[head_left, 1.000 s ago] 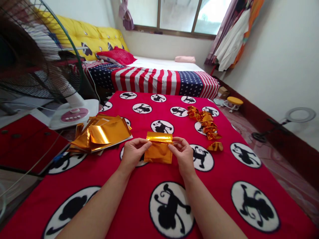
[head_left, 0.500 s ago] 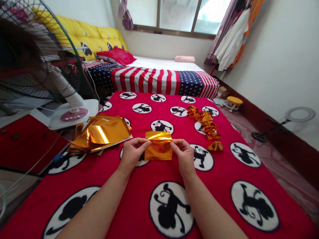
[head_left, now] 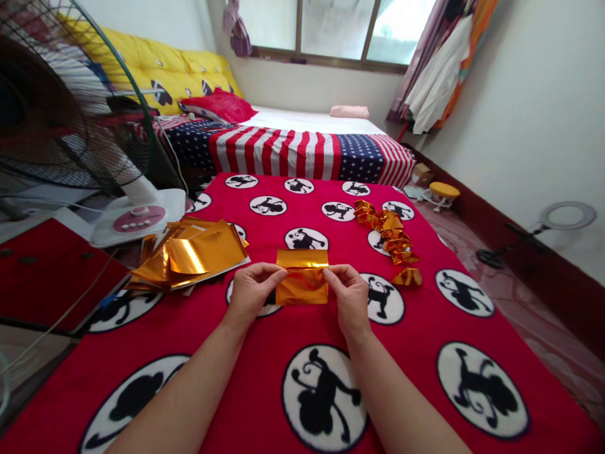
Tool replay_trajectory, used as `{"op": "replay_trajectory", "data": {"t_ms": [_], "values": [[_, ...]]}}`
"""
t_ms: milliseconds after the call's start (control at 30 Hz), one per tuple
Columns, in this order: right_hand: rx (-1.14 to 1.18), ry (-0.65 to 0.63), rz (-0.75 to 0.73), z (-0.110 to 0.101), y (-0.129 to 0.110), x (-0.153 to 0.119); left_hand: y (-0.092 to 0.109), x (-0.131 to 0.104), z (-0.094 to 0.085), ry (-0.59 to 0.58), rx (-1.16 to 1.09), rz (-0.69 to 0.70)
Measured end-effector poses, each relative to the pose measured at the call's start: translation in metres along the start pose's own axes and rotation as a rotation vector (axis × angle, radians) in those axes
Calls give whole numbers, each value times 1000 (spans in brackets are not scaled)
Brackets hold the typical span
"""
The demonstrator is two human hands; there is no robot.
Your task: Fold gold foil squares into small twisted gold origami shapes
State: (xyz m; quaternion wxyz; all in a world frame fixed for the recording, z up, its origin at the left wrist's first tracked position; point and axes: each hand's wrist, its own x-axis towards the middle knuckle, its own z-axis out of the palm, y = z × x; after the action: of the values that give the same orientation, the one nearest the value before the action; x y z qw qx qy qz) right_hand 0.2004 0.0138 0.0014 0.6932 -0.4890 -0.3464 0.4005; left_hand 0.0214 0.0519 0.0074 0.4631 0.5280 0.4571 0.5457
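A gold foil sheet [head_left: 302, 287] with a crease across its middle lies at the centre of the red patterned cloth. My left hand [head_left: 253, 289] pinches its left edge between thumb and fingers. At the right edge, my right hand [head_left: 348, 291] pinches it the same way. To the left is a loose stack of gold foil sheets [head_left: 198, 252]. Several folded gold foil pieces [head_left: 394, 236] form a row at the right, with one folded piece [head_left: 407, 277] at its near end.
A fan [head_left: 137, 217] stands at the left beside the red cloth [head_left: 236, 397]. Behind is a bed with a striped and starred cover [head_left: 293, 151]. A yellow stool [head_left: 444, 190] and a ring light [head_left: 567, 215] are on the right.
The upper part of the held foil looks flatter and slightly wider, its bright glint now a straight band along the crease. Both hands keep their pinch and have barely moved.
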Motion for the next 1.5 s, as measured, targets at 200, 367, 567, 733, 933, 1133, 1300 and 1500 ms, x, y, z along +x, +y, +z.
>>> {"op": "replay_trajectory", "data": {"t_ms": [200, 367, 567, 733, 933, 1133, 1300, 1500], "values": [[-7, 8, 7, 0, 0, 0, -1, 0, 0, 1, 10, -2], [-12, 6, -16, 0, 1, 0, 0, -1, 0, 4, 16, 3], [-23, 5, -21, -1, 3, -1, -1, 0, 0, 17, -47, 22], [-12, -7, -13, -1, 4, -1, -2, 2, 0, 19, -103, -3], [-34, -11, -14, 0, 1, -1, -2, 1, 0, 3, -99, -28], [-40, -10, -18, 0, 1, -2, -2, 1, 0, -19, -119, -21], [-32, -16, -27, 0, 2, -2, -2, 0, 0, -14, -131, -23], [-33, -7, -20, 0, 1, -3, -1, 0, 0, -11, -112, -26]]}}
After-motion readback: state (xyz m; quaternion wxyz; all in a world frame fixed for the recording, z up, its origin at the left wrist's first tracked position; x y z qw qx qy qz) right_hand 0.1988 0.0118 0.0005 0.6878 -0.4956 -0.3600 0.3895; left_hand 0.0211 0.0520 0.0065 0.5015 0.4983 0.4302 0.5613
